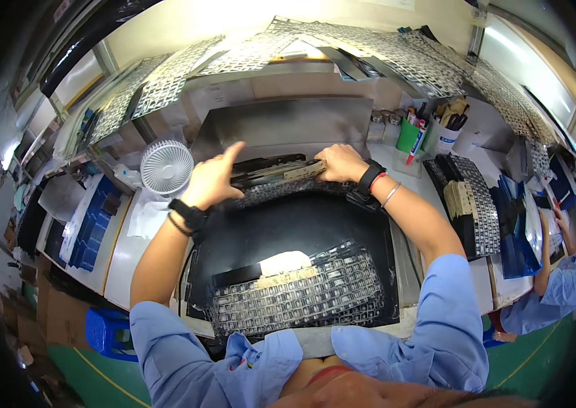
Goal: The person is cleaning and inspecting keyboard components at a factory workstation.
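My right hand (pixel 341 163) is closed on the right end of a bundle of dark strips and patterned sheets (pixel 278 171), which stands on edge across the far part of a black mat (pixel 288 221). By the bundle's left end my left hand (pixel 214 178) has its thumb and fingers spread apart. Whether it touches the bundle is hard to tell. Nearer my body lies a stack of perforated grid-patterned sheets (pixel 295 292), black and cream, with a pale piece (pixel 284 264) on its upper edge.
A white fan (pixel 166 167) stands at left beside blue trays (pixel 97 231). Behind are a metal panel (pixel 281 126), a green pen cup (pixel 408 136) and a white tool tub (pixel 441 139). More grid sheets (pixel 475 197) lie at right, near a co-worker in blue (pixel 553 285). Sheets overhang a shelf (pixel 369 51) above.
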A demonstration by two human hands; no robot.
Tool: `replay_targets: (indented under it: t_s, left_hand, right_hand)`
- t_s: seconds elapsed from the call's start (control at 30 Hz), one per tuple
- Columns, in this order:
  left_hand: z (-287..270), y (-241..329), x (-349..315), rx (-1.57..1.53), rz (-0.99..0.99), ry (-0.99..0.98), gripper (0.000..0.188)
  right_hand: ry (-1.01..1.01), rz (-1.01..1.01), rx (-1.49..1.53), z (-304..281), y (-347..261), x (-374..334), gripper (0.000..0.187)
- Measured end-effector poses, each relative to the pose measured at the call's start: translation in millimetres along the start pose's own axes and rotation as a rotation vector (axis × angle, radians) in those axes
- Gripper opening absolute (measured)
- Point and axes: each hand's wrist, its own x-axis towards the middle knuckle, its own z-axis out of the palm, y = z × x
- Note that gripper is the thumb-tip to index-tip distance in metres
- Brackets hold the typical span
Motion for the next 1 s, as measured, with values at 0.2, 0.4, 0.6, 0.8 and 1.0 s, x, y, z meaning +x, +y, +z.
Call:
replay_targets:
  t_s: [0.2, 0.4, 0.6, 0.8, 1.0]
  left_hand:
    - [55, -74, -43, -0.806, 0.06, 0.379, 0.136]
    - [127, -51, -54, -1.351, -0.041, 0.291, 0.132]
    - [116, -67, -82, -1.382, 0.104, 0.247, 0.154]
    - [130, -47, -82, -1.231, 0.179, 0.177, 0.155]
    - [126, -66, -65, -1.11, -0.061, 0.39, 0.125]
  right_hand:
    - [-0.211, -0.058, 0.129, -42, -3, 11, 0.054]
    - [-0.229, -0.051, -0.014, 8, -24, -8, 0.071]
    - [-0.177, -0.105, 0.075, -8, -34, -13, 0.066]
    - [-0.04, -0.26, 0.066, 17, -38, -14, 0.08]
    - [0.04, -0.261, 0.078, 21, -42, -18, 0.073]
